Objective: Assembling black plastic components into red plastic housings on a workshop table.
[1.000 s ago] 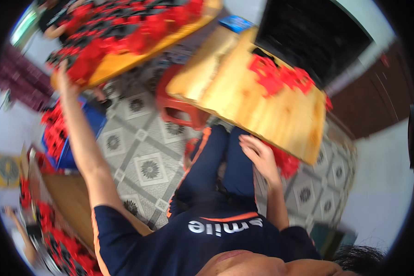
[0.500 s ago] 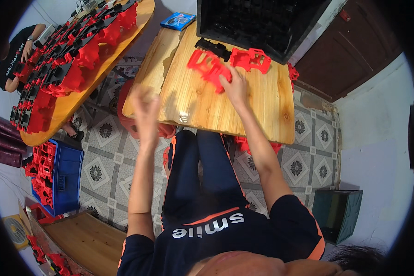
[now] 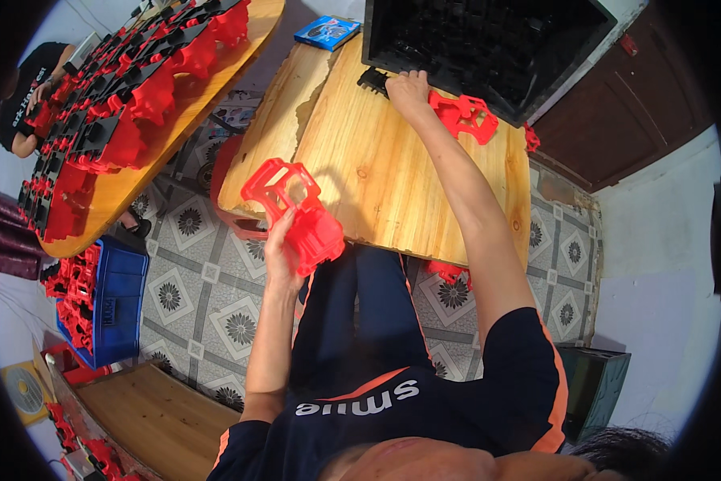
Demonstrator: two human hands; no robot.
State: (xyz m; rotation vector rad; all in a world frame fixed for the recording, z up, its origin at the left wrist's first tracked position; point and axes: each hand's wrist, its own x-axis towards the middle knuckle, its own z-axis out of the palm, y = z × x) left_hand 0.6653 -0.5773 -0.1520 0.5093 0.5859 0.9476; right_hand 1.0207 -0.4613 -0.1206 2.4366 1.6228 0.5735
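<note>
My left hand (image 3: pixel 279 247) is closed on a red plastic frame (image 3: pixel 316 228), a molded piece with large openings, held up at the table's near edge. Toward the table's far side, my right hand (image 3: pixel 409 90) has its fingers curled over a black plastic part (image 3: pixel 373 81). One end of that part sticks out to the left of the hand; the rest is covered. A second red plastic frame (image 3: pixel 474 120) lies on the wooden table (image 3: pixel 360 172), just right of my right hand and partly behind the wrist.
A large black crate (image 3: pixel 505 104) stands at the table's far right, and a flat blue box (image 3: pixel 327 33) lies at the far left. On the long table (image 3: pixel 252 48) at left are rows of red-and-black assemblies, where another person (image 3: pixel 24 100) works. A blue bin (image 3: pixel 120 309) holds red parts.
The red frame has passed from my right hand to my left and come nearer my body. My right hand has moved away to the black part. The view has shifted slightly.
</note>
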